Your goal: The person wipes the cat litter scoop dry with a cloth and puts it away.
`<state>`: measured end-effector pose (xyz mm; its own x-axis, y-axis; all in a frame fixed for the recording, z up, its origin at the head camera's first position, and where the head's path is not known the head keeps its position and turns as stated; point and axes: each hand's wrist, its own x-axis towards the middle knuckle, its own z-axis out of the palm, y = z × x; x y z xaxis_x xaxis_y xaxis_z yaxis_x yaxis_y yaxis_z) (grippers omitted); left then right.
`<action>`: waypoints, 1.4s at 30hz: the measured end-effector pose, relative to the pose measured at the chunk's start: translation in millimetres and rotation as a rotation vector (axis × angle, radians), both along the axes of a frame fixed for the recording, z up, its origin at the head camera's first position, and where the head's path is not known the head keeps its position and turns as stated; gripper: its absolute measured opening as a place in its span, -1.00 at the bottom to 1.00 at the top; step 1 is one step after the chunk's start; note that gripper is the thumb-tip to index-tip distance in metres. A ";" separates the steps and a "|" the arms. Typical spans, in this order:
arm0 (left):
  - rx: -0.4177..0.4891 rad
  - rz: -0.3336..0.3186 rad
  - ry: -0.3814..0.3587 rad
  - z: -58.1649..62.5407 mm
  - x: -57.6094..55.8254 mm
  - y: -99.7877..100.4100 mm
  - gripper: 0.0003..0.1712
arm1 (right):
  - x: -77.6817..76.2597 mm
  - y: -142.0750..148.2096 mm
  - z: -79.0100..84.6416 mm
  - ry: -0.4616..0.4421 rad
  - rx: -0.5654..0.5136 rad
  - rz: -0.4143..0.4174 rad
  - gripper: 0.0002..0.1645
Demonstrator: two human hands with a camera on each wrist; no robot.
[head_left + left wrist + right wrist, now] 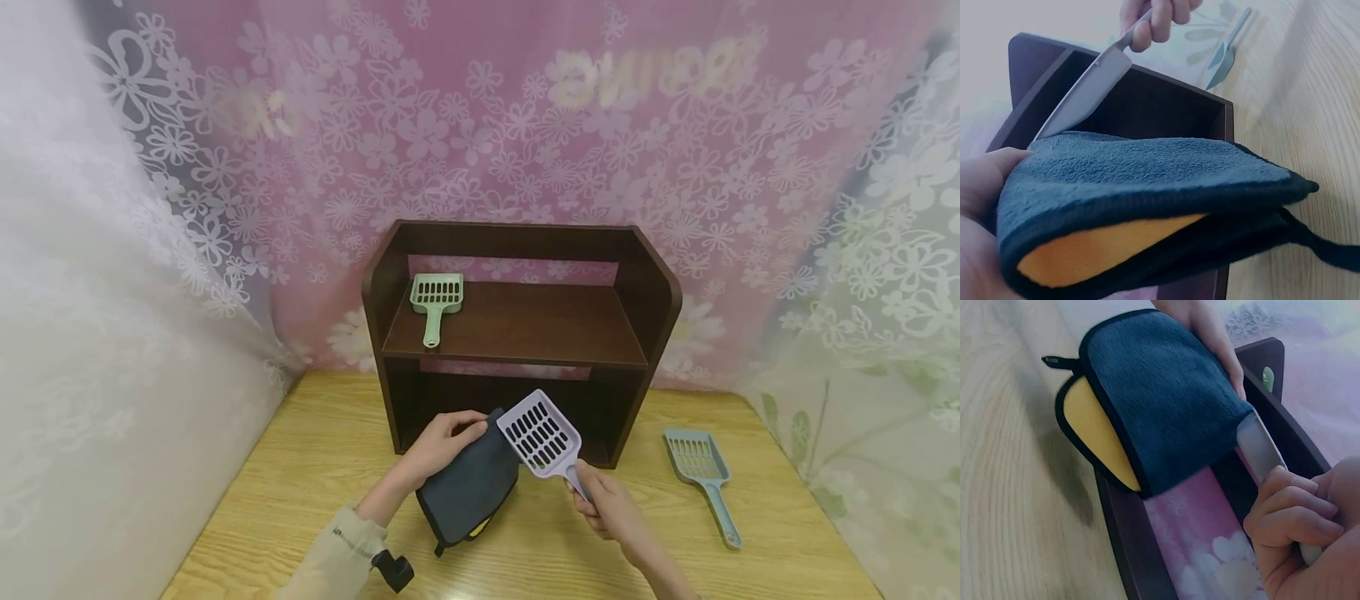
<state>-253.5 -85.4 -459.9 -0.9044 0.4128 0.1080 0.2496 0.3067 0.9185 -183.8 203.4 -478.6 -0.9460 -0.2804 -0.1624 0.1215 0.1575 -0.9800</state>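
Observation:
A folded cloth [468, 483], dark blue-grey with a yellow inner side [1110, 250] and black edging, hangs from my left hand [438, 450], which grips it along its upper left edge. By its handle my right hand [607, 504] holds a lilac slotted litter scoop [538, 433]. The scoop's front edge touches the cloth near the left thumb, as the left wrist view shows. In the right wrist view, the fingers [1291, 506] of the right hand are curled round the scoop handle. Both things are held above the table, before the shelf.
A dark brown two-tier shelf [517, 325] stands at the back of the wooden table [300, 500]. On its upper board, at the left, lies a green litter scoop [437, 296]. A blue-grey litter scoop [701, 467] lies on the table at the right. Floral curtains [480, 125] surround the table.

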 end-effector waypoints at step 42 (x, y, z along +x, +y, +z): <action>-0.375 0.082 0.690 -1.6 24.0 -0.6 -0.77 | -94.5 -35.2 137.3 0.308 -0.005 -0.032 -0.57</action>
